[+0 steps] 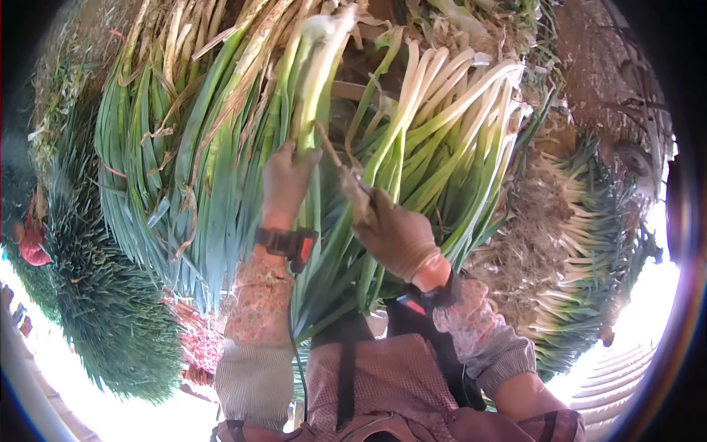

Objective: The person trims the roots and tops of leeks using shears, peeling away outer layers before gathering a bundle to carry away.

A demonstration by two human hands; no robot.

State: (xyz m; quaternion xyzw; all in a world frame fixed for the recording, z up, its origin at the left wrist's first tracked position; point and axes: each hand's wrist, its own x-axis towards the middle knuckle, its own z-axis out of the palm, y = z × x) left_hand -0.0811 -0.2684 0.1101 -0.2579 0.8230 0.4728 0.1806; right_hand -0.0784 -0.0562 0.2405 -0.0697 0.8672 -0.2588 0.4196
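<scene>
My left hand [286,180], gloved, closes around green onions [315,92] whose pale ends point away from me and look blurred at the tip. My right hand [398,232], also gloved, grips a thin-nozzled tool [333,153] that looks like an air blow gun. Its nozzle points up toward the held stalks, just to their right. Left of my left hand lie green onions with dry brown outer leaves [199,147]. Beyond my right hand, clean white-stemmed green onions [434,110] lie in a pile, leaves toward me.
At the right is a stack of green onions with soil-brown roots [526,236]. A large heap of dark green leaves [110,295] stands at the left, near red netting [199,342]. Peeled scraps lie at the far edge. A wheel [633,158] shows at upper right.
</scene>
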